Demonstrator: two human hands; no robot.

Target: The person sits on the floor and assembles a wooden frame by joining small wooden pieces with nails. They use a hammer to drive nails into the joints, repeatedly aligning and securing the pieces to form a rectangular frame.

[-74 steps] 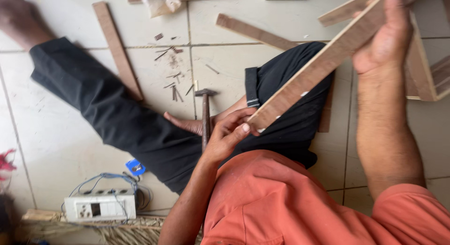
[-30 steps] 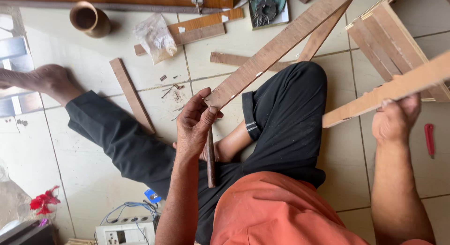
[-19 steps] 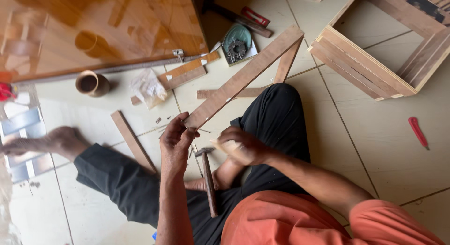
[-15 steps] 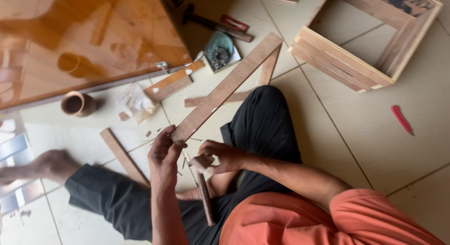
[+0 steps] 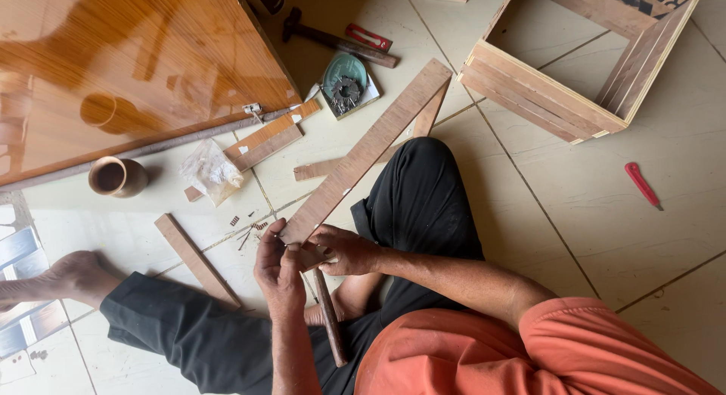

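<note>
A long brown wooden strip point(image 5: 370, 145) lies slanted across the tiled floor, its near end over my black-trousered knee. My left hand point(image 5: 276, 268) grips that near end from the left. My right hand point(image 5: 344, 249) meets it from the right, fingers pinched on the strip's end and a small pale bit of wood. A hammer point(image 5: 330, 319) lies on my lap below the hands, its handle pointing toward me and its head hidden under my fingers.
An open wooden box frame point(image 5: 575, 70) stands at the far right, with a red cutter point(image 5: 643, 183) beside it. To the left are a varnished board point(image 5: 128, 62), a clay cup point(image 5: 117, 176), a crumpled plastic bag point(image 5: 212, 172), loose slats point(image 5: 197, 259), scattered nails point(image 5: 249, 225) and a round tin point(image 5: 346, 85).
My right hand let go of the slat it held out to the right and came in to the left hand at the strip's end. The view swung up over the floor.
</note>
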